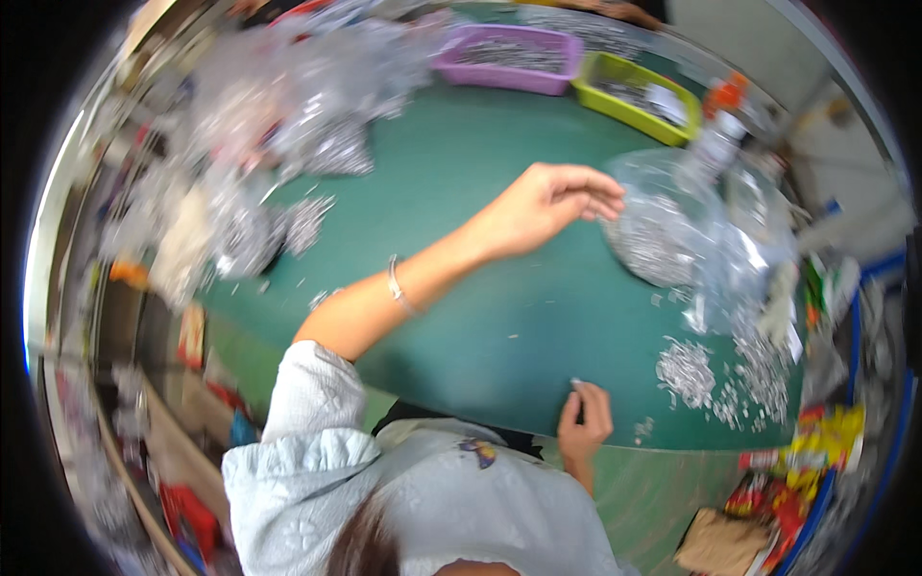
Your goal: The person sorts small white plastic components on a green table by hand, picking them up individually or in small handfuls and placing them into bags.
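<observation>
My left hand (569, 200) reaches across the table to the right. Its fingers are stretched out and slightly bent, with nothing visible in them, and the fingertips are at the left edge of a clear plastic bag (655, 240) full of small silvery metal parts. Close to the table's front edge, my right hand (587, 422) is closed in a pinch. A tiny silvery metal piece (575, 382) sticks out at its fingertips; its exact kind is too small to make out. To the right of this hand lie a heap of small metal parts (686, 372) and a looser pile (761, 376).
Along the far edge of the green table (461, 144) stand a purple basket (509, 84) and a yellow-green basket (634, 119) of metal parts. A bottle with an orange top (715, 139) is at the right. Plastic bags (317, 96) crowd the far left, beside another metal pile (307, 223).
</observation>
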{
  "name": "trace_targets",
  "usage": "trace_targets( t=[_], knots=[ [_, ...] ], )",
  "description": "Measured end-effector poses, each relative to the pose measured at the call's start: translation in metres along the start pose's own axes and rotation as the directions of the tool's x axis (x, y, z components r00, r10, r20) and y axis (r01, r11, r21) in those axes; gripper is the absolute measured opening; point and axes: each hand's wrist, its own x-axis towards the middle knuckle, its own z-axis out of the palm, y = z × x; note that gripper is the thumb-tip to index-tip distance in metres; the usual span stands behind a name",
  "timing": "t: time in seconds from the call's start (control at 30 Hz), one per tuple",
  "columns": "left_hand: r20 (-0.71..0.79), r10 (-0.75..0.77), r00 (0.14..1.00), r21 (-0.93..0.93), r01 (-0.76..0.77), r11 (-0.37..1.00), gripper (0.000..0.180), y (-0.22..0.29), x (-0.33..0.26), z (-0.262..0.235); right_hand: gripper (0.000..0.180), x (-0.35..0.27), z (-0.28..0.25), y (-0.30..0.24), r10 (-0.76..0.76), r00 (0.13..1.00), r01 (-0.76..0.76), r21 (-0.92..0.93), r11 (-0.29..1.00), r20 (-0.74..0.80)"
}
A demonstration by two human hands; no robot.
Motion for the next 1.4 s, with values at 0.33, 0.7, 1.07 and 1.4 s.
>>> trace_targets(
  t=[0.33, 0.7, 1.07, 1.4],
  knots=[
    [-0.899, 0.139, 0.416, 0.400, 0.649, 0.648, 0.043, -0.076, -0.349, -0.037, 0.019, 0.013, 0.031, -0.043, -0.077, 0.969, 0.044, 0.142, 0.989, 0.236],
    [-0.751, 0.025, 0.660, 0.466, 0.503, 0.728, 0.041, -0.116, -0.329, -0.082, 0.045, 0.040, 0.210, -0.131, -0.225, 0.697, -0.258, 0.531, 0.807, 0.681],
    [-0.902, -0.280, 0.329, -0.389, -0.338, 0.857, 0.022, -0.086, -0.357, -0.059, 0.047, 0.056, 0.269, -0.145, -0.412, 0.548, 0.110, 0.426, 0.898, 0.728],
    [0.144, -0.624, 0.768, -0.986, 0.163, -0.028, 0.055, -0.140, -0.420, -0.001, 0.042, 0.060, 0.250, -0.147, -0.480, 0.486, 0.176, 0.456, 0.872, 0.730]
  ],
)
